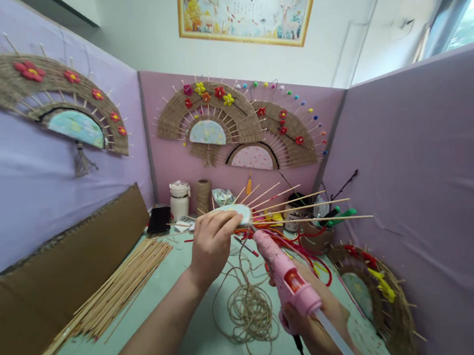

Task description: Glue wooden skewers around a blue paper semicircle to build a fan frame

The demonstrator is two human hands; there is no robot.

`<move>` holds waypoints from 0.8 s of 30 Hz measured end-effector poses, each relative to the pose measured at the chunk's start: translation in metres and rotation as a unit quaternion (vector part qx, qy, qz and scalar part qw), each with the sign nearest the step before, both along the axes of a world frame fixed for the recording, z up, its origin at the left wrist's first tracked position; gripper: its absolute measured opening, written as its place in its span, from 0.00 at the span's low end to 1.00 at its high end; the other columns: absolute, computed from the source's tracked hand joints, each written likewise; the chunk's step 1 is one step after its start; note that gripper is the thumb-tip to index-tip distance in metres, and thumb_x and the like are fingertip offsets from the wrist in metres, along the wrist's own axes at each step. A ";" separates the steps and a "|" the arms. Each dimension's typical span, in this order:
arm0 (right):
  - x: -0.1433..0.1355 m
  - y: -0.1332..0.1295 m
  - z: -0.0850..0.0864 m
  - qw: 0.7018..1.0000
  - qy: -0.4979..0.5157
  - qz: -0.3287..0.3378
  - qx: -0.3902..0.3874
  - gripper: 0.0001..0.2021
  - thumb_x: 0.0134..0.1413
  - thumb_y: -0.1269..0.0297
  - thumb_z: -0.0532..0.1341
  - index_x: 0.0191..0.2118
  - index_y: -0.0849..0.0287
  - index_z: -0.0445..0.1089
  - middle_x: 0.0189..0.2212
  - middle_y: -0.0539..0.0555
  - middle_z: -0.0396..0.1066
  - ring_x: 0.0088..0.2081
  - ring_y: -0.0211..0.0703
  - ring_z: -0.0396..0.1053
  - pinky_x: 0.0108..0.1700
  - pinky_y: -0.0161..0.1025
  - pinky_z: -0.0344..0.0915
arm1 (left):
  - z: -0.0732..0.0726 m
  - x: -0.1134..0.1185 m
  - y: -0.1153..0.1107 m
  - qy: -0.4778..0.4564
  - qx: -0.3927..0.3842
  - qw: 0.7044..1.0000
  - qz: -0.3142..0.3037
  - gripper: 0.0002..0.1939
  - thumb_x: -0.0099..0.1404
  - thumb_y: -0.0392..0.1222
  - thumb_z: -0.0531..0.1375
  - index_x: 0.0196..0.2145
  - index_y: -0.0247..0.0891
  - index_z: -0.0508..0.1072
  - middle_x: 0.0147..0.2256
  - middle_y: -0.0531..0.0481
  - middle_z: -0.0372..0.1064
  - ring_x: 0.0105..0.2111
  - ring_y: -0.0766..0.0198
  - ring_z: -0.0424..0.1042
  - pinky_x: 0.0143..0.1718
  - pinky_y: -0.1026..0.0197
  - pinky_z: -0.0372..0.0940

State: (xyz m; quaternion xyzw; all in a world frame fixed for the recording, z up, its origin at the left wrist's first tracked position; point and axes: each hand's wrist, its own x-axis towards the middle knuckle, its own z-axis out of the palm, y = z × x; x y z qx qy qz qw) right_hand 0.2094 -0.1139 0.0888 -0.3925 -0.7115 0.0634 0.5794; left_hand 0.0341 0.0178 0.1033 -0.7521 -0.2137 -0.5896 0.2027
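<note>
My left hand [215, 239] is closed on the edge of a pale blue half-round fan base [241, 214], from which thin wooden sticks [304, 200] fan out to the right. In my right hand [318, 311] is a pink hot glue gun [285, 269], with a clear glue stick [337, 338] jutting from its back end. The gun's nozzle meets or nearly meets the base's lower right edge, near a strand of twine. Below, on the pale green table, lies a loose tangle of jute twine [251, 308]. My left fingertips are partly hidden behind the base.
At left, a bundle of wooden sticks [123, 283] lies beside a cardboard strip [69, 290]. A white jar [180, 200] and a twine spool [203, 196] stand at the back. Red pipe cleaners [316, 260] and a pot [316, 237] sit right, near a finished woven fan [378, 292].
</note>
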 end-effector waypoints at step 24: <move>-0.001 -0.003 -0.004 0.999 -0.027 0.001 0.020 0.16 0.62 0.52 0.56 0.52 0.49 0.68 0.26 0.49 0.66 0.27 0.41 0.66 0.29 0.35 0.66 | -0.001 0.000 0.001 0.003 0.000 1.000 -0.004 0.19 0.63 0.25 0.58 0.50 0.41 0.69 0.44 0.47 0.75 0.46 0.61 0.70 0.47 0.55 0.63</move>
